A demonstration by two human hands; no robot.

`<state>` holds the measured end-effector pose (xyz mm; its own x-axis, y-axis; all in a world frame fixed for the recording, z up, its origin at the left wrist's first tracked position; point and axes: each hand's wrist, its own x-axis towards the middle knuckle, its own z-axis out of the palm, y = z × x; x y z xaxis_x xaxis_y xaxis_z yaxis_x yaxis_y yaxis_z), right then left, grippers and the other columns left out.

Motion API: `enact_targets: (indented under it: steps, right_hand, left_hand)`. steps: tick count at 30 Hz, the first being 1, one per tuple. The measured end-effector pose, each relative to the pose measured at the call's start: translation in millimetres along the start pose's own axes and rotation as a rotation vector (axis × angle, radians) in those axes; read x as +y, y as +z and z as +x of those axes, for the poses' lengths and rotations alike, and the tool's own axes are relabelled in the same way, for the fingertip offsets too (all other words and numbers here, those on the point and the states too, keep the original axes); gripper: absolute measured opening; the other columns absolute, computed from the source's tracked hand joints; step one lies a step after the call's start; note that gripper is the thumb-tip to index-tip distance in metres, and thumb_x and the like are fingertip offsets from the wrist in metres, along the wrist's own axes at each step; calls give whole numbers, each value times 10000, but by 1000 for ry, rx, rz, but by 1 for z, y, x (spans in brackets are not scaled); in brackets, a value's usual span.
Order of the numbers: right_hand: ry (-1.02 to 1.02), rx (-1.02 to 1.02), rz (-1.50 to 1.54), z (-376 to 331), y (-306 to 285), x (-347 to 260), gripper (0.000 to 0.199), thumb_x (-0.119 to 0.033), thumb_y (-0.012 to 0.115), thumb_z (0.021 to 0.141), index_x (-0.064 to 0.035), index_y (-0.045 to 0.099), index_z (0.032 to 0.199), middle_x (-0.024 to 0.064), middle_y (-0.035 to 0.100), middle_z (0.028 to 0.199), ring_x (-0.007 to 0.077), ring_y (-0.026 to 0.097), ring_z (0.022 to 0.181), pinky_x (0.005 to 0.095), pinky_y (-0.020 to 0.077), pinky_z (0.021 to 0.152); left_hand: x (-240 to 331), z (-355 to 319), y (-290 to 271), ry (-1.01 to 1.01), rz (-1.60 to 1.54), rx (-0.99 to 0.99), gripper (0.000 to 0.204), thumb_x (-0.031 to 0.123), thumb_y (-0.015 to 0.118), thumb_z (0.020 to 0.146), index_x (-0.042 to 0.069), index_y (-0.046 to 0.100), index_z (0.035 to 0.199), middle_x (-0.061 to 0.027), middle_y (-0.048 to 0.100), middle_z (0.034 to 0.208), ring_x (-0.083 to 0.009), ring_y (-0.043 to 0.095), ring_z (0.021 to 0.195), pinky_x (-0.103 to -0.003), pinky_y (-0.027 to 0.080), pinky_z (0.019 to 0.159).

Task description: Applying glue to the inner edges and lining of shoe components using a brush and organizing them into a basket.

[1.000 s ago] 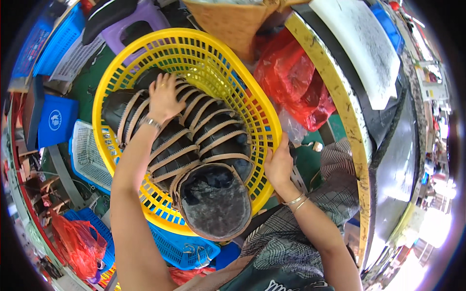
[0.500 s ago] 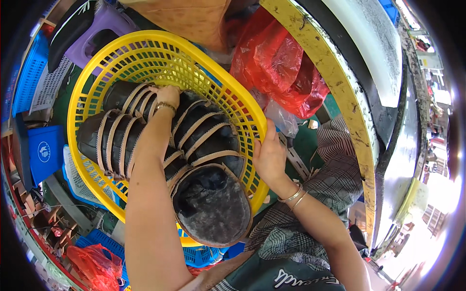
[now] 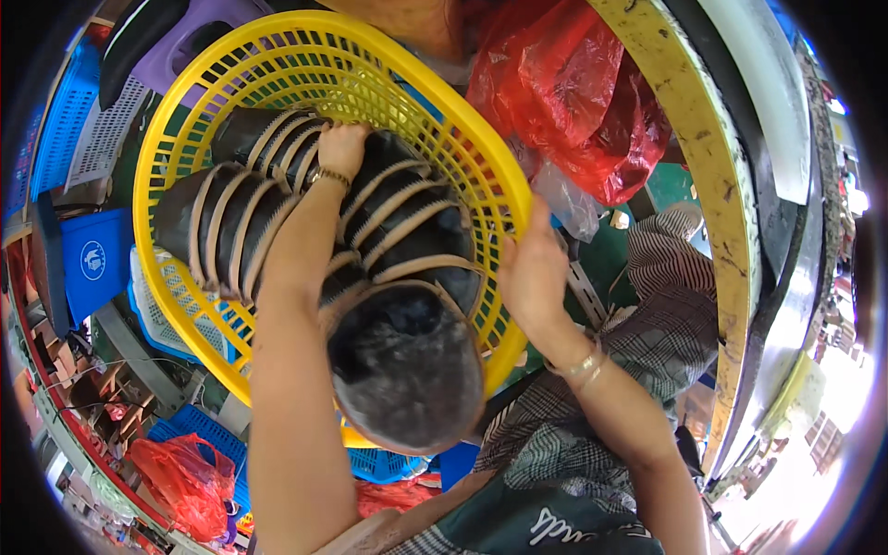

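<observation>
A yellow plastic basket (image 3: 148, 199) with slotted sides holds several nested stacks of dark shoe uppers (image 3: 222, 231) with tan jagged edges. My left hand (image 3: 342, 148) reaches down into the basket and is closed on the uppers between the stacks; its fingertips are hidden. At the near end of one stack, a grey-black fuzzy lining (image 3: 407, 370) faces up. My right hand (image 3: 535, 277) is at the basket's right rim, thumb on the inner side and the fingers outside, partly hidden and a little blurred.
Red plastic bags (image 3: 578, 102) lie beyond the basket at the right, beside a curved yellow-edged machine or table (image 3: 680, 111). To the left are a purple stool (image 3: 190, 42), a blue bin (image 3: 92, 264) and blue baskets (image 3: 65, 129). Another red bag (image 3: 185, 481) lies at lower left.
The basket and its uppers appear higher in the view. My left hand sits slightly farther up and right. My right hand stays at the rim, its fingers pointing more upward.
</observation>
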<state>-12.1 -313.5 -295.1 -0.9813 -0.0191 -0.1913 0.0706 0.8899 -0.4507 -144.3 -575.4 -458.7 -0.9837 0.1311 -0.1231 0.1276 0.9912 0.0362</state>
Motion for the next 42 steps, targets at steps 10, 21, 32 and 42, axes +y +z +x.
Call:
enact_targets:
  steps: [10,21,32,42]
  right_hand:
    - [-65,51,-15,49,15,-52,639,37,618,633,12,318,1196,245,558,901,400,607,702,444,515,597]
    - [-52,18,-23,50,11,-52,613,22,646,630,11,322,1150,231,561,895,383,614,718,428,521,618]
    - [36,-34,91,45,25,-73,655,24,649,629,21,287,1175,273,547,945,426,591,788,454,503,673]
    - [34,7,102,47,26,-72,664,21,651,635,17,283,1187,279,541,967,425,590,810,458,498,691]
  left_hand:
    - [44,-173,-140,760,-299,-519,708,493,676,662,285,451,1300,-121,202,1456,-380,69,1356,-631,43,1036]
    - [26,-182,-107,370,152,-594,301,50,552,759,32,527,1058,-142,611,899,-285,575,874,-336,534,614]
    - [30,-183,-156,199,-18,-140,276,0,554,681,93,626,931,-99,552,878,-265,545,874,-355,522,650]
    - [26,-103,-86,382,-405,243,484,-76,524,582,175,626,983,-105,530,789,-317,562,795,-387,485,686]
